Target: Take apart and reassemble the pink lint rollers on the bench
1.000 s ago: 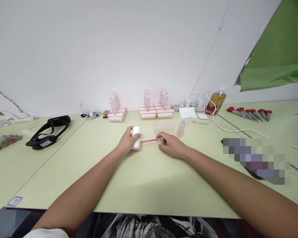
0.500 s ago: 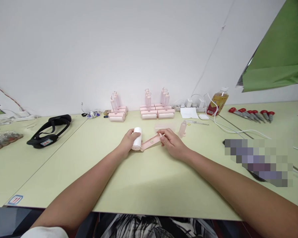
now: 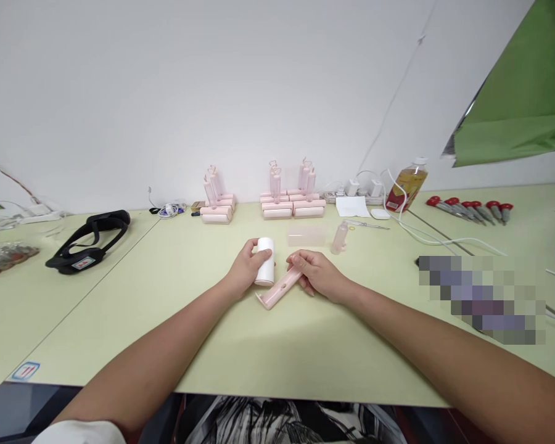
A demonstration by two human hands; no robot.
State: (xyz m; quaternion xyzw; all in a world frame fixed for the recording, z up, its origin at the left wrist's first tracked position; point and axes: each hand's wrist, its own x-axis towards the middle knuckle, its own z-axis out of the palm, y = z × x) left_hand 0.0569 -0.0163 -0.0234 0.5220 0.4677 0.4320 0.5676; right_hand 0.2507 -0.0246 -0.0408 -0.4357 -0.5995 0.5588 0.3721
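My left hand is closed around a white lint-roller paper roll, its thumb across the front and the roll nearly upright. My right hand grips one end of a pink lint-roller handle, a long narrow plastic piece with a hole in its middle and a bent tip. The handle slants down to the left, its bent end just below the roll. Behind the hands lies a translucent pink cover. Beside it a small translucent pink bottle stands slightly tilted.
Pink rollers with upright pink bottles stand in groups along the wall. Farther right are tweezers, white paper, a drink bottle, cables and several red-handled tools. A black head strap lies left.
The pink handle has come away from the end of the white roll and turned over, its far end now lower. The roll has shifted slightly right with my left hand.
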